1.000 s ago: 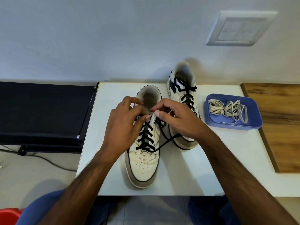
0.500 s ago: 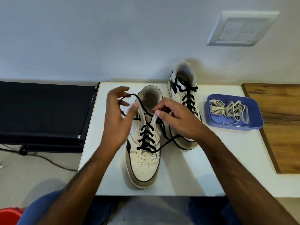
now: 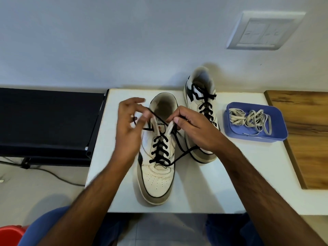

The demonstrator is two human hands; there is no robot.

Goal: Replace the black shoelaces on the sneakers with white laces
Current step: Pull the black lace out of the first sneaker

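While the left hand (image 3: 128,128) pinches the black lace (image 3: 160,148) off the near sneaker (image 3: 157,157) mid-table w/ right fingers (image 3: 175,119) gripping its tongue, only top eyelets are undone; far sneaker (image 3: 201,107) untouched, white laces (image 3: 250,118) wait at 3 o'clock.

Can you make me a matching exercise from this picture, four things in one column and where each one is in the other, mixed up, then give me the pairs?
Things
1. white laces
2. near sneaker
3. far sneaker
4. black lace end

Places or states
A. fully laced in black, standing by the wall
B. pinched in the left hand
C. piled in the blue tray
D. partly unlaced, between both hands, its upper held by the right hand

Pairs: 1-C, 2-D, 3-A, 4-B
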